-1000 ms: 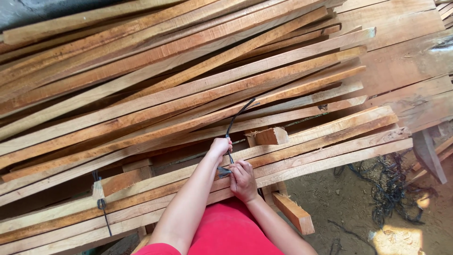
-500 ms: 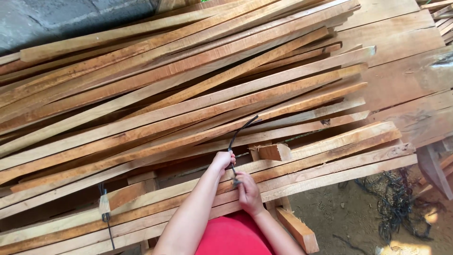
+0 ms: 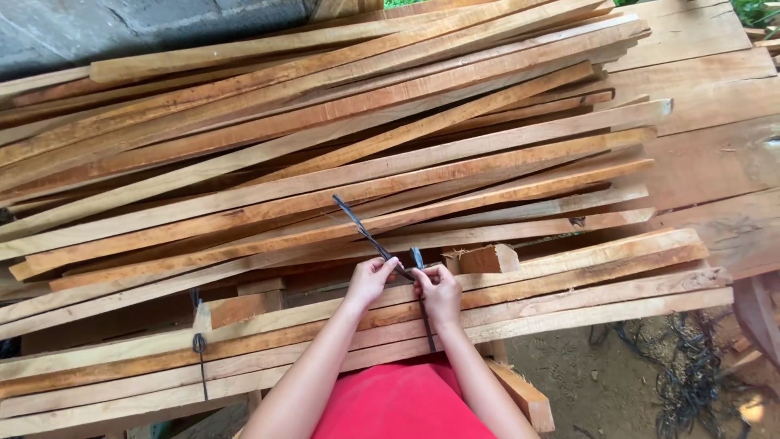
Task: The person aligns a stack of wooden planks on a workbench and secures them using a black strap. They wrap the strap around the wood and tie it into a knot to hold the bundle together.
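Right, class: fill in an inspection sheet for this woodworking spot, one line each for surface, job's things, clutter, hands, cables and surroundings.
Surface: wide plank bench, mostly covered by timber.
Job's things: dark strap running up over the wooden slats and down across the near bundle; a second tied strap to the left.
Clutter: short wood block behind the hands; offcut below the bundle.
Hands: left hand and right hand both grip the strap with the fingers, close together.
Cables: tangle of dark straps on the ground.
Surroundings: dirt ground, grey wall.
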